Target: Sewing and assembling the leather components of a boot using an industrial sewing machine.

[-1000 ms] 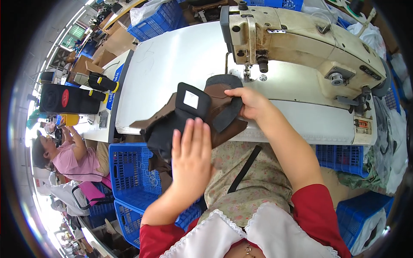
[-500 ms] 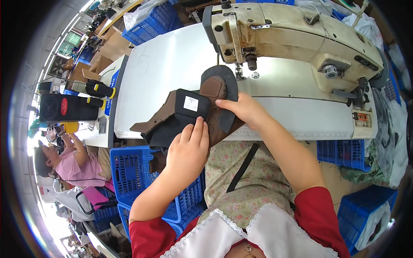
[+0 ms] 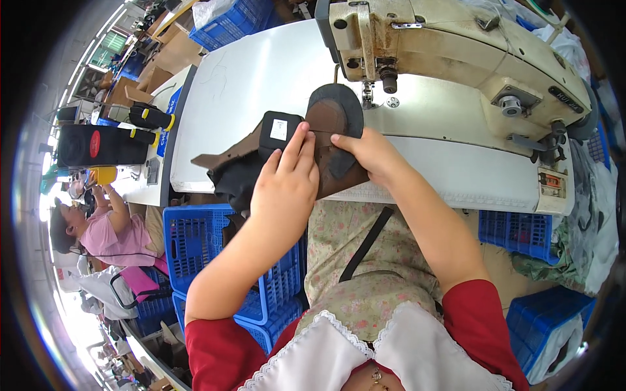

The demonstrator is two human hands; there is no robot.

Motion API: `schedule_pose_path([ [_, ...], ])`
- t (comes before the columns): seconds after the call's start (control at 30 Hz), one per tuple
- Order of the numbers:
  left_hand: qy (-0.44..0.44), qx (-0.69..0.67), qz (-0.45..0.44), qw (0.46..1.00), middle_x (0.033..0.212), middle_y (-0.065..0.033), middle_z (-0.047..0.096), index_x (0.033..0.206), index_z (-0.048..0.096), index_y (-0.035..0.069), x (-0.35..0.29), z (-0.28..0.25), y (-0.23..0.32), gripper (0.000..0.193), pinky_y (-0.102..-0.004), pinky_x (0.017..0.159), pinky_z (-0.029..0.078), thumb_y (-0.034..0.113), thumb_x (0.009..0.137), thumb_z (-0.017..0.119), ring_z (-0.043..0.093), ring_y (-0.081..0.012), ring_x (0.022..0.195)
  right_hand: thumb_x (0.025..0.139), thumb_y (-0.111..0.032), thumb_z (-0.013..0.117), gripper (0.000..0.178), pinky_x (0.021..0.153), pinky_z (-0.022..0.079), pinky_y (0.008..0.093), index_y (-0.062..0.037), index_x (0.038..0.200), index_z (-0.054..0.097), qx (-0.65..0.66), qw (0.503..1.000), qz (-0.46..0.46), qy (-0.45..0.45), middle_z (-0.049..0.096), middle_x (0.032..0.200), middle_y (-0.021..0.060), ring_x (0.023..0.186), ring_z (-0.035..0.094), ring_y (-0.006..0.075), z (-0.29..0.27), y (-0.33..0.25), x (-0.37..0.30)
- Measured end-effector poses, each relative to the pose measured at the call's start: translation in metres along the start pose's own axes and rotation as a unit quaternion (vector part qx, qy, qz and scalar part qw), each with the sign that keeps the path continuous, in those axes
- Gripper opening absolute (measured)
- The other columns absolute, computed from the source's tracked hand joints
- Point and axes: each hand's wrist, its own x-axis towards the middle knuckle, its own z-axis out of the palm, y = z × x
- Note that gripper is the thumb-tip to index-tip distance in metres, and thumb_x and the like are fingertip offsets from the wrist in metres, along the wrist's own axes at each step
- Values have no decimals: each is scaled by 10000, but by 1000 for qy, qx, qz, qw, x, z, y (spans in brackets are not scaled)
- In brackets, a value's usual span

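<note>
A brown shoe upper [image 3: 328, 118] with a dark grey edge and black lining lies over the front edge of the white sewing table. A white label [image 3: 279, 129] shows on its black padded tongue. My left hand [image 3: 287, 179] rests on the upper with fingers stretched flat and slightly apart beside the label; its thumb is hidden. On the right side, my right hand [image 3: 370, 153] grips the upper, thumb on top and the other fingers out of sight beneath. The upper's rounded end lies just left of the sewing machine's presser foot [image 3: 368, 96], apart from it.
The cream sewing machine [image 3: 450, 49] spans the far right of the white table [image 3: 254, 72]. Blue crates [image 3: 189, 251] stand below the table at left, with another crate [image 3: 515, 231] at right. A person in pink [image 3: 117, 231] sits at a neighbouring station on the left.
My left hand has slid up the upper toward the label, its fingers spreading. The upper has turned slightly and its rounded end has moved a little farther from me; my right hand keeps its hold.
</note>
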Motion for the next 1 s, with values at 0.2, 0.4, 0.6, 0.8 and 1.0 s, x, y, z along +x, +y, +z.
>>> schedule_pose_path([
  [0.2, -59, -149, -19, 987, 1419, -89, 543, 1089, 681, -36, 8, -42, -51, 574, -399, 1032, 490, 124, 563, 846, 335, -291, 1453, 908, -298, 729, 541, 1035, 434, 334, 56, 1291, 584, 81, 961, -87, -250, 648, 1236, 134, 1172, 589, 196, -19, -18, -9],
  [0.4, -18, -151, -49, 987, 1448, -96, 519, 1192, 662, -6, 4, -53, -82, 684, -410, 1083, 445, 177, 566, 867, 317, -307, 1461, 901, -320, 743, 515, 1060, 397, 313, -21, 1301, 617, -21, 953, -185, -241, 657, 1254, 77, 1198, 562, 157, 15, -5, -17],
  [0.6, 14, -6, -38, 999, 1484, -119, 472, 1417, 472, 31, -12, -37, -53, 935, -487, 1171, 300, 251, 596, 861, 426, -280, 1391, 938, -310, 706, 367, 897, 484, 298, -24, 1167, 703, -32, 974, -181, -135, 726, 1061, 43, 988, 635, 125, 33, 3, -12],
  [0.8, 21, 78, -46, 996, 1469, -144, 485, 1414, 466, 7, -23, 10, -43, 945, -516, 1173, 283, 254, 590, 858, 433, -266, 1387, 953, -251, 679, 337, 911, 475, 300, 37, 1128, 688, 70, 991, -18, -109, 714, 1065, 69, 990, 629, 133, 40, 31, -17],
  [1.0, -33, 68, 7, 997, 1394, -198, 554, 1324, 542, -42, -25, 22, -39, 645, -498, 1156, 315, 206, 749, 695, 501, -292, 1325, 959, -174, 623, 325, 990, 444, 334, 43, 1200, 638, 147, 978, -46, -140, 685, 1149, 98, 1084, 609, 169, 35, 40, -32],
])
